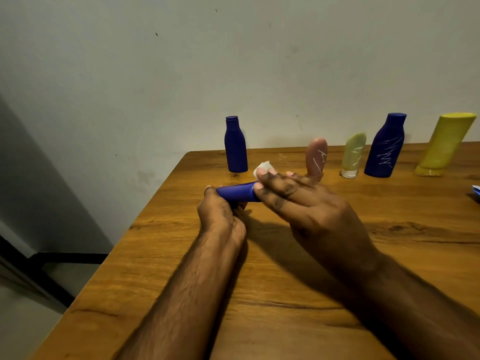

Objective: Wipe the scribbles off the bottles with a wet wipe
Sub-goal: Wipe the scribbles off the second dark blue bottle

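My left hand grips a small blue bottle lying sideways just above the worktop. My right hand lays straight fingers over its right end, pressing the white wet wipe against it. I should roll the bottle with my left while rubbing firmly, since I cannot see which side carries scribbles. The worktop's left edge runs close beside my left hand, so strokes are safer going rightward. Beyond my right fingertips stand a pink tube, a green tube and a scribbled blue bottle; a plain blue bottle stands beyond my left. Open wood lies toward me.
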